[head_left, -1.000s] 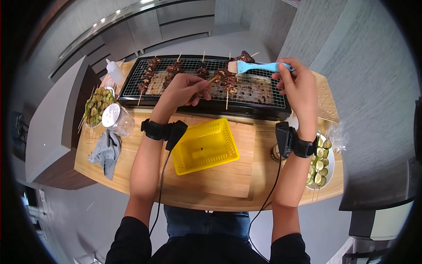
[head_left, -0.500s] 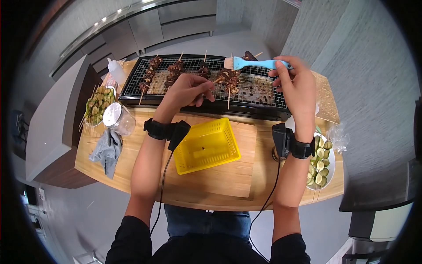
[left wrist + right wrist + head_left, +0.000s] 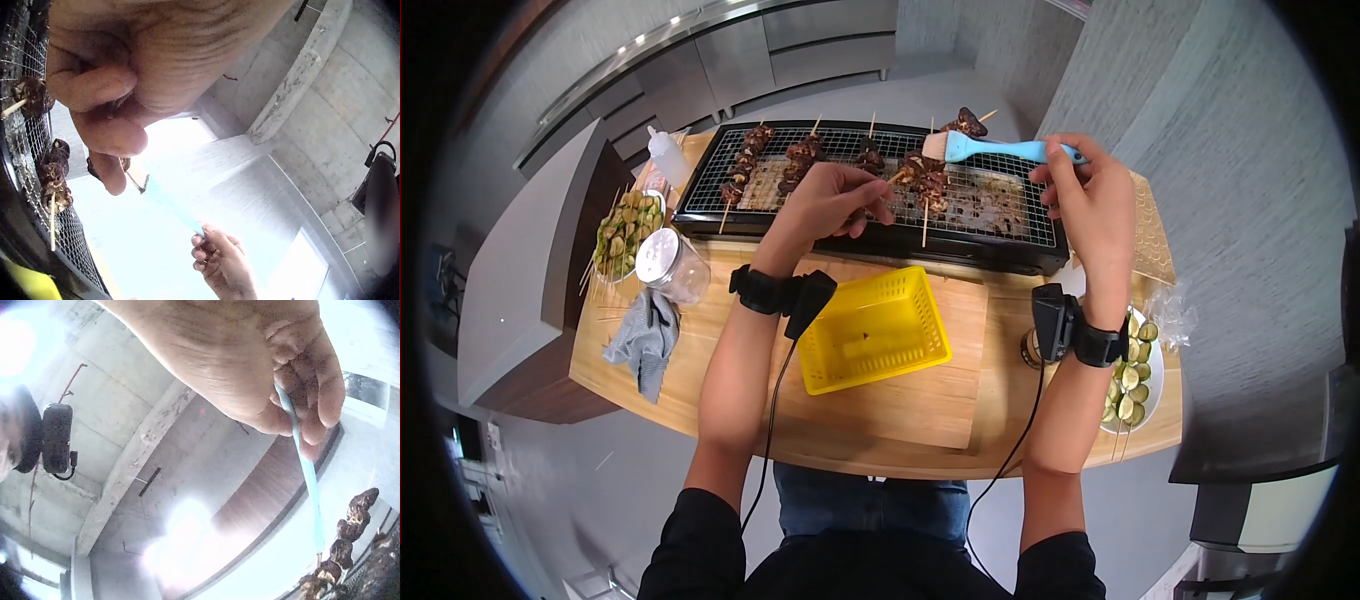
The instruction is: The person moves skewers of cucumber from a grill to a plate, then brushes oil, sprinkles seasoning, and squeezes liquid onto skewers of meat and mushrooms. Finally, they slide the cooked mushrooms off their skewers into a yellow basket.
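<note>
- Left hand (image 3: 830, 205): thumb and forefinger pinch the near end of the lifted skewer (image 3: 967, 124); best practice, a firm grip on bare wood, clear of the meat, with small rolls to present each side.
- Right hand (image 3: 1100, 210): thumb and fingers pinch the blue handle of the basting brush (image 3: 1000, 149), bristles (image 3: 935, 147) aimed toward nine o'clock; light strokes along the meat should coat evenly without shoving pieces down the stick.
- Angle, as judged: the raised tilt gives the bristles room, though a low dip could snag the neighbouring skewer (image 3: 933, 192) beneath; fingers and wrist gear belong above the grill (image 3: 990, 245), not on its mesh.
- Lifted skewer, appearance: thin pale wooden stick, chunks of dark brown, browned-looking meat with lighter patches, uneven in outline, its far tip bare. Any coat of sauce: cannot be told.
- Lifted skewer, location: above the right part of the grill, slanting from the left hand toward two o'clock, partly behind the brush head.
- Adjacent stock: further meat skewers (image 3: 743, 170) on the mesh, toward nine o'clock; yellow basket (image 3: 875, 345) on the near side, toward six o'clock.
</note>
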The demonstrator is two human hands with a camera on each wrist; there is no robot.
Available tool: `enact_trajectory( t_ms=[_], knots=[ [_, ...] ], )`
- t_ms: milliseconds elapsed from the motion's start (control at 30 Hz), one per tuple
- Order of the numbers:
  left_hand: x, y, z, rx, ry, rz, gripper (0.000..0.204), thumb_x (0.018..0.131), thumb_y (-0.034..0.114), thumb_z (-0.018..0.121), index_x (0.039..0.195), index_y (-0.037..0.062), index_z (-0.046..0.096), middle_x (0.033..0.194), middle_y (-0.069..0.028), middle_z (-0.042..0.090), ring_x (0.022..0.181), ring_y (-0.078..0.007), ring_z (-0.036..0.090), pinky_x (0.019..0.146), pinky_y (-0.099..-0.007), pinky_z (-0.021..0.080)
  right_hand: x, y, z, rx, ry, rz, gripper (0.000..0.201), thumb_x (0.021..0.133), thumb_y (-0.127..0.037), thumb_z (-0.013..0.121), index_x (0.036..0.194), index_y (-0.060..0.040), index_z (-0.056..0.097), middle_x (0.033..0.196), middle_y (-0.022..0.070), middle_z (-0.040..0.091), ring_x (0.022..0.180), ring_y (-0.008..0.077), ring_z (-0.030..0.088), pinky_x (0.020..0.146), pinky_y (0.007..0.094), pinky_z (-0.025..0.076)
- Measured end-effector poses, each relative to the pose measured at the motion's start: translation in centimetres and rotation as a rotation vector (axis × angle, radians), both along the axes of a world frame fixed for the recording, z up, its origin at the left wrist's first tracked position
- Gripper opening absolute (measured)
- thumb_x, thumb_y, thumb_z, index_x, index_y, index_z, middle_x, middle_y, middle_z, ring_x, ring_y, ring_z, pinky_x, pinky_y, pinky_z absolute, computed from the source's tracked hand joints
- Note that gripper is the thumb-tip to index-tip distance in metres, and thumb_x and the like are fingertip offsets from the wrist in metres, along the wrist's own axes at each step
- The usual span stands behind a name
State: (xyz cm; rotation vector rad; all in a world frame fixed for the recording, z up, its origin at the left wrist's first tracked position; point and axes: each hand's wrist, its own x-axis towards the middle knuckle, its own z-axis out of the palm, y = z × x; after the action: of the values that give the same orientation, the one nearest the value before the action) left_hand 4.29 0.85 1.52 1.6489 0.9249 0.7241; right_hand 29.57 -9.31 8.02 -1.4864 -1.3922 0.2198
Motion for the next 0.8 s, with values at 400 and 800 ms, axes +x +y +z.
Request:
enact_trajectory(
  t_ms=[400, 800],
  knots=[
    [0.2, -0.3, 0.1, 0.023, 0.022, 0.005, 0.025, 0.097, 0.021, 0.059, 0.101, -0.003, 0.068, 0.076, -0.006, 0.07, 0.049, -0.0035, 0.051, 0.044, -0.0166, 0.039, -0.2, 0.5, -0.4, -0.052, -0.021, 0.037, 0.024, 0.092, -0.02, 0.057, 0.098, 0.0011, 0.068, 0.065, 0.0077, 0.068, 0.055, 0.0124, 0.063, 0.056, 0.0264, 0.048],
    [0.3, -0.1, -0.1, -0.002, 0.012, 0.002, 0.024, 0.096, 0.019, 0.06, 0.101, -0.0026, 0.068, 0.078, -0.0066, 0.071, 0.049, -0.0032, 0.05, 0.043, -0.0165, 0.037, 0.4, 0.5, -0.4, 0.076, 0.046, 0.008, 0.024, 0.094, -0.02, 0.057, 0.1, 0.001, 0.066, 0.067, 0.0065, 0.068, 0.055, 0.0109, 0.061, 0.055, 0.0275, 0.048]
  ],
)
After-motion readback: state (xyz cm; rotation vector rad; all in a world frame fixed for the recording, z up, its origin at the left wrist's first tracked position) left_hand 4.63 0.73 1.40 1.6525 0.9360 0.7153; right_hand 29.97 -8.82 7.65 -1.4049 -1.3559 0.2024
